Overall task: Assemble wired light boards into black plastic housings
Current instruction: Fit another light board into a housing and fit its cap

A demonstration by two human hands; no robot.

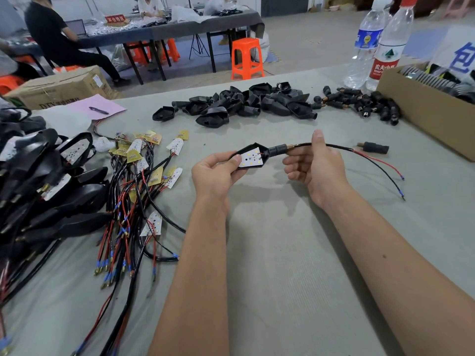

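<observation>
My left hand (216, 173) grips a black plastic housing (250, 150) with a white light board (252, 158) seated in it, thumb pressing the board's left end. My right hand (314, 165) pinches the black cable (336, 146) just past the housing's brass-tipped stem (280, 149). The cable's red and black wires (383, 165) trail off to the right onto the table. Loose wired light boards (144, 176) lie in a tangle at the left. Empty black housings (236, 104) are heaped at the back centre.
Finished assemblies (46, 186) pile up at the far left. Black connector stems (359, 101) lie by a cardboard box (421, 104) at the right; one stem (374, 147) lies alone. Two water bottles (377, 44) stand behind. A pink sheet with a pen (99, 109) is back left.
</observation>
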